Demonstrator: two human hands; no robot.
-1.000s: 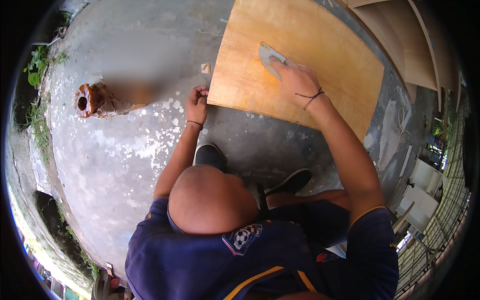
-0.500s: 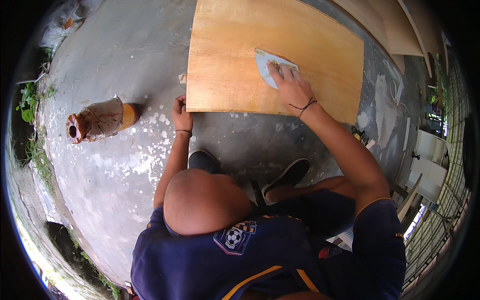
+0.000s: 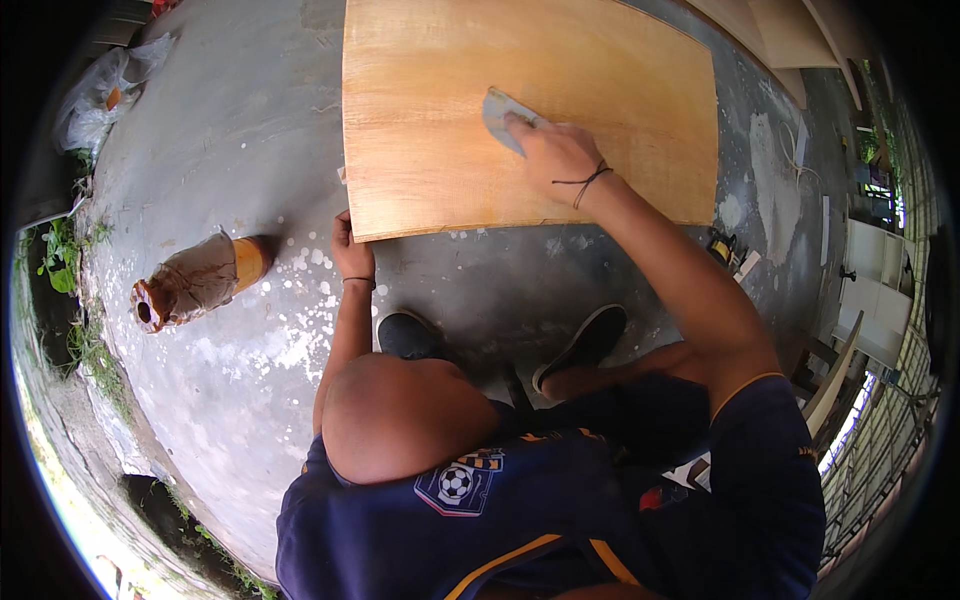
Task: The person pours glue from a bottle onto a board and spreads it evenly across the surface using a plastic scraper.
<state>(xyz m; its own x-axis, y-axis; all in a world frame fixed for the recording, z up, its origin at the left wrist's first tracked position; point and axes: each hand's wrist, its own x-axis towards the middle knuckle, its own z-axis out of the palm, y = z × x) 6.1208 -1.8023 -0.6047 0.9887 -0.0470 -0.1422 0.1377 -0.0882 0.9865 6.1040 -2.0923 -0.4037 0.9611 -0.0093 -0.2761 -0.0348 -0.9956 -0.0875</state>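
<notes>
A large wooden panel (image 3: 430, 150) with a glossy orange-brown grain lies ahead of me over the concrete floor. My right hand (image 3: 561, 156) is closed on a thin, pale, curved-edge spreader (image 3: 500, 118) smeared with yellowish-brown matter. The spreader is tilted against the panel's face, left of its middle; part of it is covered by my fingers. At the near left corner, my left hand (image 3: 354, 252) grips the panel's edge, with some fingertips out of sight beside it.
To the left stands an orange-brown bottle-like container (image 3: 200, 278) with a stained wrapping and an open top. A clear plastic bag (image 3: 105, 95) lies at the far left. White paint spots mark the grey floor (image 3: 250, 370). Pale boards (image 3: 765, 35) and white drawers (image 3: 872, 300) are along the right.
My right hand has drawn the spreader leftward over the panel and tilted it more edge-on. My left hand keeps to the same corner. The whole view has shifted slightly.
</notes>
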